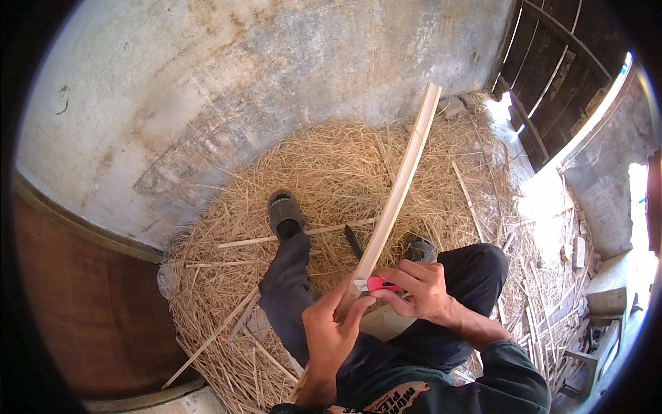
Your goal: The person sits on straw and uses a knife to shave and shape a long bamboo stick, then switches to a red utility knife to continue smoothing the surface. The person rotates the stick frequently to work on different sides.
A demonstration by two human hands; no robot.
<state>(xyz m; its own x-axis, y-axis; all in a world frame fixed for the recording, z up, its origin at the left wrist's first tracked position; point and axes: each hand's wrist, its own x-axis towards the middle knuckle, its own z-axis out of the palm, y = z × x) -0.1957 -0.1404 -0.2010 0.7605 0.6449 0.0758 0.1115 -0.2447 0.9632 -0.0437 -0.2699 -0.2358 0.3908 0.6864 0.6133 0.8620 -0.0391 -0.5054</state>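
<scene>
- Currently, left hand point(331, 331) is wrapped around the lower end of a long pale bamboo strip point(400, 186), fingers closed on it, thumb up along its edge.
- Strip's long axis runs diagonally: near end at the hands, low centre of view; far end points up and to the right, toward the grey concrete wall point(241, 83). It is raised off the ground, above the straw.
- Right hand point(420, 290) is clenched on a small pink-handled cutter point(381, 283), held against the strip just above the left hand's grasp. Blade itself too small to make out.
- Both hands sit close together, just in front of the person's knees.
- Person wears dark trousers; one dark shoe point(285, 212) is planted on the straw pile point(324, 165), the other shoe partly hidden behind the strip.
- Thin split strips lie scattered on the straw, one lying crosswise near the shoe.
- Dark wooden slatted door point(552, 62) stands at upper right, bright light beside it.
</scene>
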